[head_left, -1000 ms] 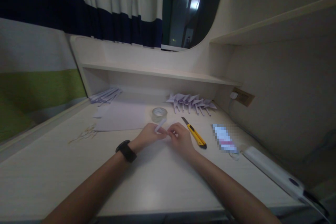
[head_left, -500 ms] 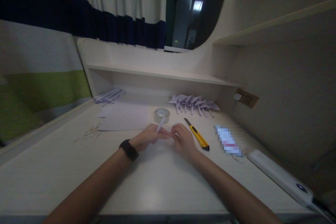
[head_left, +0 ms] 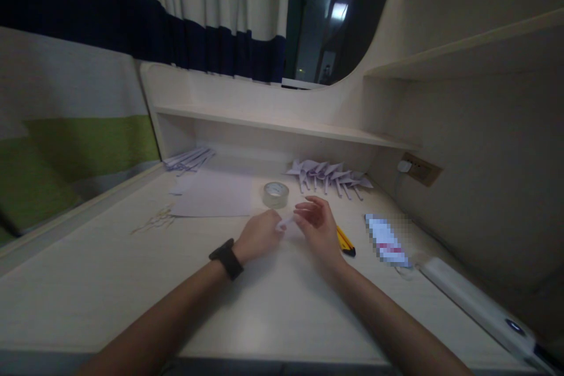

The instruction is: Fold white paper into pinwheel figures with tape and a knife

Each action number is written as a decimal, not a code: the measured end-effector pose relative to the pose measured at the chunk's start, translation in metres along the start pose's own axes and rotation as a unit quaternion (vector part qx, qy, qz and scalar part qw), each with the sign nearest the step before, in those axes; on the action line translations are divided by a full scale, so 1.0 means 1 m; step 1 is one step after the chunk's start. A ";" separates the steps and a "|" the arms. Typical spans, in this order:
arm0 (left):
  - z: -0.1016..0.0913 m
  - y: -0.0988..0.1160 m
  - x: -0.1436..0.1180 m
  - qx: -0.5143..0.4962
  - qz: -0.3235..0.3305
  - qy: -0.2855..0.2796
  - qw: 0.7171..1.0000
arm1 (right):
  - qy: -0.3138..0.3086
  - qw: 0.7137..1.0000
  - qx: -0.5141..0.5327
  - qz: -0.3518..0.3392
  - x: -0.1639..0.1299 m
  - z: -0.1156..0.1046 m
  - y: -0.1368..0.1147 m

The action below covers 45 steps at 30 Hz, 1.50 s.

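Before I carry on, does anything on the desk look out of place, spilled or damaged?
Nothing looks spilled or damaged. The yellow cutter lies slantwise by the right hand, which hides its front end, so I can't check for an exposed blade. Thin strands lie untidily scattered by the flat paper's near left corner.

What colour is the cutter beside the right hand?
The cutter is yellow with a black end, in the head view.

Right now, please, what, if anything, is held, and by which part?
The left hand holds white paper, gripped part hidden; whether the right hand touches it is unclear.
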<state>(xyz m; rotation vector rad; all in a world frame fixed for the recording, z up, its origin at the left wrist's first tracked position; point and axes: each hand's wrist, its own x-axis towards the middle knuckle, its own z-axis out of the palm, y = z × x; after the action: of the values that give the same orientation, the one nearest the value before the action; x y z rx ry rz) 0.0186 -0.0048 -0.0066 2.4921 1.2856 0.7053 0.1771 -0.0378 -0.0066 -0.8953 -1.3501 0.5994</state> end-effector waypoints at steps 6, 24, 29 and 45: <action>0.003 0.014 -0.009 0.054 0.032 0.000 0.998 | -0.003 0.998 -0.016 0.056 -0.006 0.006 -0.001; -0.010 -0.024 0.013 -0.227 -0.005 -0.029 0.973 | 0.007 0.999 0.010 0.036 0.013 -0.017 0.024; -0.010 -0.026 0.013 -0.283 -0.042 -0.020 0.958 | -0.021 0.999 -0.008 0.035 0.013 -0.020 0.026; 0.010 -0.024 0.011 -0.232 -0.033 -0.025 0.972 | -0.086 0.988 -0.130 -0.008 0.010 -0.021 0.029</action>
<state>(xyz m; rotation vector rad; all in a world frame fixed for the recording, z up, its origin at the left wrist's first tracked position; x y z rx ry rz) 0.0128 0.0180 -0.0214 2.0680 1.0352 0.8140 0.2028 -0.0179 -0.0243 -1.0598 -1.6165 0.5027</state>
